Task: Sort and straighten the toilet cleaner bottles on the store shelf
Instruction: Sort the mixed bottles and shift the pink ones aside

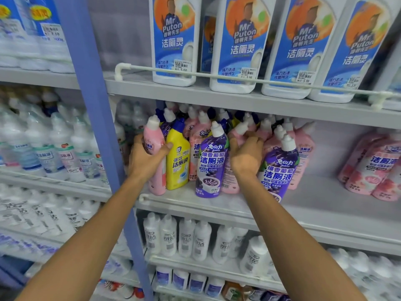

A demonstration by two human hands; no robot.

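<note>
A crowd of toilet cleaner bottles stands on the middle shelf (238, 206). My left hand (146, 158) grips a pink bottle (156, 183) at the row's left end. Beside it stands a yellow bottle (178, 158), then a purple grape bottle (212, 164). My right hand (246, 157) grips another pink bottle (230, 180) between that purple one and a second purple bottle (280, 168) that leans left. Behind them, several pink, purple and yellow bottles are packed unevenly, partly hidden.
A blue upright post (95, 127) borders the shelf on the left. Large white Mr Puton bottles (239, 44) sit on the shelf above behind a rail. More pink bottles (373, 168) lean at the far right, with bare shelf between. White bottles fill lower shelves.
</note>
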